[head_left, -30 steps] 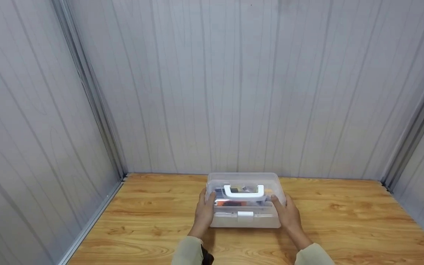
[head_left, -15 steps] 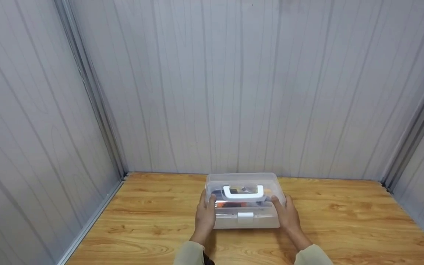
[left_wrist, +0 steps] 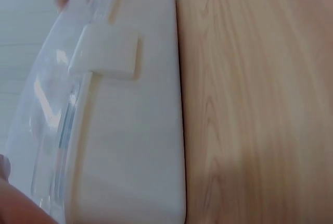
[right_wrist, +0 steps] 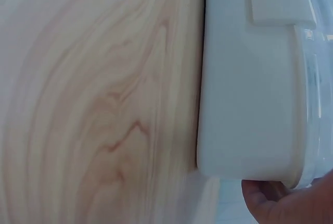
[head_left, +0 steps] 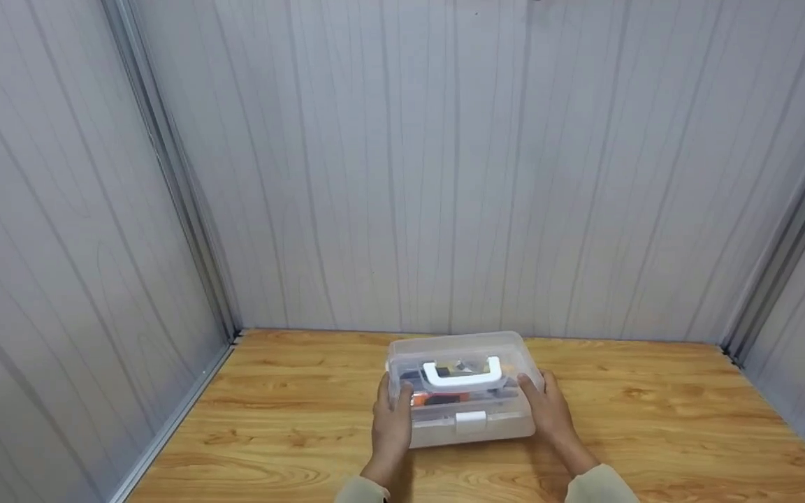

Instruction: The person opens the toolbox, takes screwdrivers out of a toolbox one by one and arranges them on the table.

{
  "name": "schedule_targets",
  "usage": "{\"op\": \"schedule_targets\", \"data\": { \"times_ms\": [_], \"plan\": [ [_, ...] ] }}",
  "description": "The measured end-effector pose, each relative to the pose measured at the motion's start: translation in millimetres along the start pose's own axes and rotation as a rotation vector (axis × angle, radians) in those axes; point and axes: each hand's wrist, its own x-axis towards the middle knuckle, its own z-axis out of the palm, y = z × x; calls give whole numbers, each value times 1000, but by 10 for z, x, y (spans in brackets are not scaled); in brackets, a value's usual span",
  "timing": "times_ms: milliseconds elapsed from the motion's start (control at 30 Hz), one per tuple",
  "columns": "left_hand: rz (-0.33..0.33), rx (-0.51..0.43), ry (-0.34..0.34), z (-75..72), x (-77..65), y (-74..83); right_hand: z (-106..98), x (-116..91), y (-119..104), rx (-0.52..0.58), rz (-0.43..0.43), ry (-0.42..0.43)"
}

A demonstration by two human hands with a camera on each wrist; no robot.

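A clear-lidded plastic storage box [head_left: 458,405] with a white carrying handle [head_left: 463,379] and a white front latch [head_left: 471,422] sits on the table, turned slightly. Through its lid show an orange-and-black item [head_left: 441,399] and other small things too blurred to name. My left hand [head_left: 392,423] grips the box's left side, thumb on the lid edge. On the opposite side my right hand [head_left: 549,409] holds it the same way, its thumb over the lid's right edge. The latch [left_wrist: 105,52] lies flat against the front in the left wrist view. Fingers [right_wrist: 263,195] curl at the box's end in the right wrist view.
The wood-grain table [head_left: 270,412] spreads to both sides of the box. A pale panelled back wall [head_left: 444,175] rises behind it, and a side wall [head_left: 60,279] with a metal corner post [head_left: 179,188] stands at the left.
The box has turned a little, its left front corner coming toward me. My left hand has shifted slightly nearer with it, while the right hand has moved little.
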Motion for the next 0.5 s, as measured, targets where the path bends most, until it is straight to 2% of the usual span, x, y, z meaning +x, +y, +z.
{"op": "schedule_targets", "data": {
  "times_ms": [200, 300, 400, 500],
  "plan": [
    [-67, 56, 65, 28, -145, -16, -5, 16, 18, 44, -1, -33],
    [-62, 70, 98, 12, -157, -55, 2, -56, -40, 83, 51, -17],
    [-58, 38, 99, -31, -62, -72, 31, -174, -170, 141, 134, 67],
    [-75, -99, 27, -94, 142, -54, 80, -273, -304, 170, 198, 132]
  ]
}}
